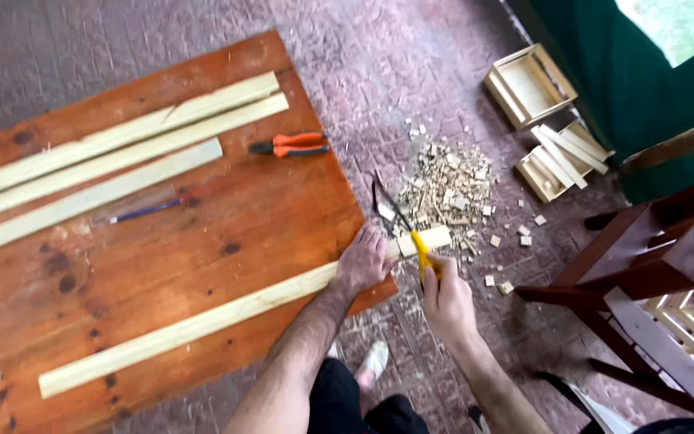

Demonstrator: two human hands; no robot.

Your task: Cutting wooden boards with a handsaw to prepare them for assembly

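the long pale wooden strip (226,313) lies slantwise across the near part of the reddish-brown knotty wooden tabletop (202,233), its right end sticking out past the table's right edge, and there the small saw with a yellow handle and thin dark blade (402,229) crosses it, blade reaching away to the far side. the right hand (443,297) is clenched around the yellow handle, fist just right of the table corner. the left hand (363,261) is pressed flat, fingers spread, on the strip right at the table's edge, pinning it down, just left of the saw. beyond the overhanging end, on the purplish patterned brick floor (411,72), sits a heap of small pale wood offcuts and chips (447,185), with loose cubes scattered to its right. on the far side of the table, orange-handled pliers (291,145) lie near the right edge; to their left three more long pale wooden slats (122,153) run side by side at a slant, and a thin blue pencil-like tool (148,210) lies just near of them. far right on the floor, two small pale wooden box frames (544,120) stand beside a dark green wall, the nearer one with loose strips laid across it. at the right, a dark red-brown wooden stand (644,273) with slanted legs. below, a white shoe (373,360) shows near the table's near edge.
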